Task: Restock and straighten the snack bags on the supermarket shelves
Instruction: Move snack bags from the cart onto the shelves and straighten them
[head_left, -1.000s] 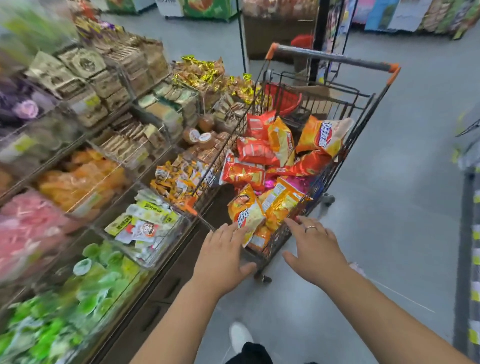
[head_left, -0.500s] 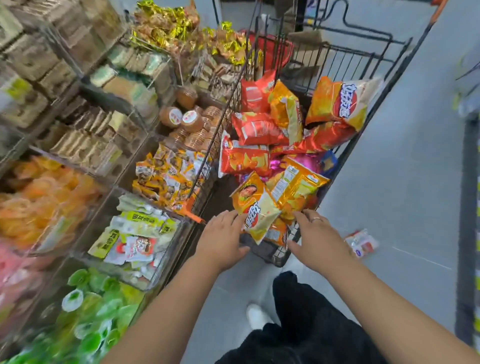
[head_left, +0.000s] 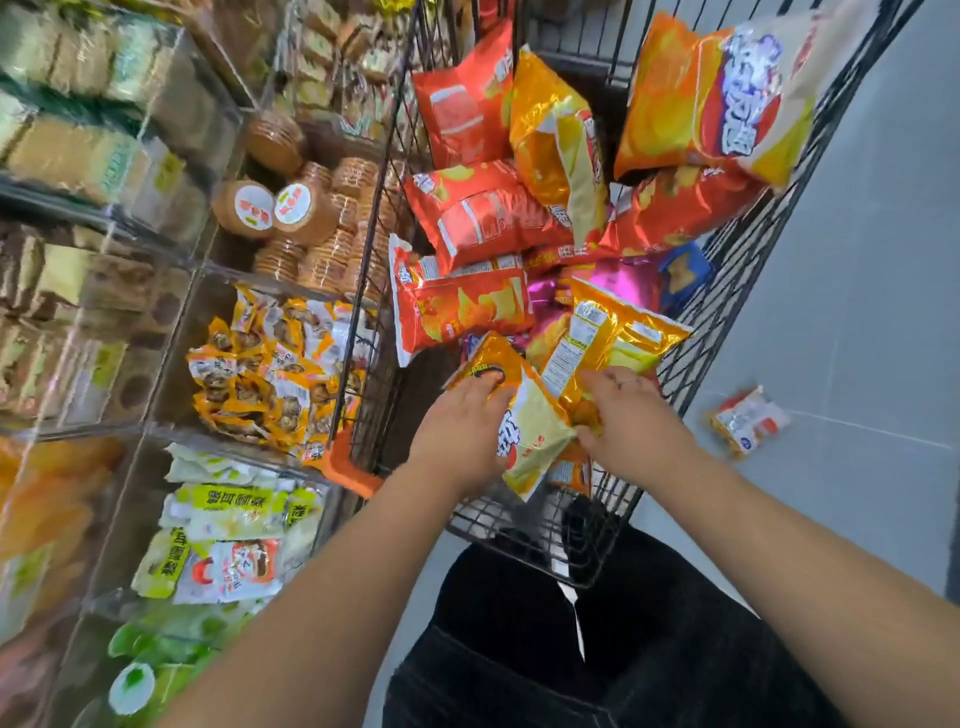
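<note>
- Left hand (head_left: 462, 421) grips the yellow bag (head_left: 527, 415) at the near end of the cart (head_left: 737, 270); right hand (head_left: 631, 421) pinches the gold bag (head_left: 608, 338) by a corner, a hold likely to slip on slick film
- The two bags overlap; lifting one may drag the other over the rim
- A small packet (head_left: 748, 421) lies on the floor beside the cart: a trip or crush hazard
- Further in, red bags (head_left: 478, 218) are heaped loose; the large orange bag (head_left: 717, 93) leans on the far rim and may topple out

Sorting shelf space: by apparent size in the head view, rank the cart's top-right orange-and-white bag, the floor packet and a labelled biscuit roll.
1. orange-and-white bag
2. floor packet and biscuit roll: look alike, not ranked.
</note>
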